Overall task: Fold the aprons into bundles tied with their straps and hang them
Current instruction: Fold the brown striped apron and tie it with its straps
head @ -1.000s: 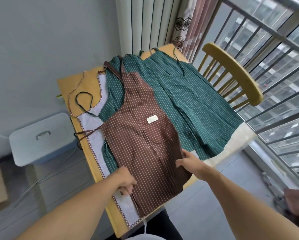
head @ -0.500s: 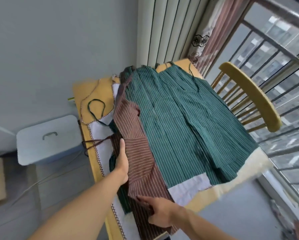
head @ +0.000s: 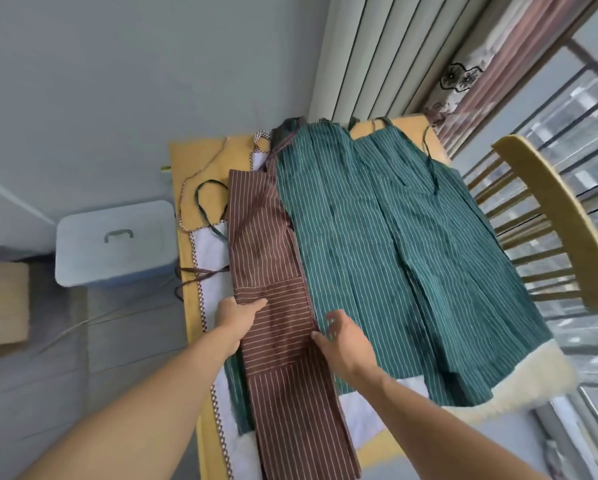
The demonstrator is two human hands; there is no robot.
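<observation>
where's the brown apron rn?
Head view: the brown apron lies folded lengthwise on the table's left part, beside the green aprons, between both hands.

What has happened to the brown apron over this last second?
The brown apron, spread wide before, got folded lengthwise into a narrow strip. The left hand now presses its left edge, the right hand its right edge. The green aprons stayed put.
</observation>
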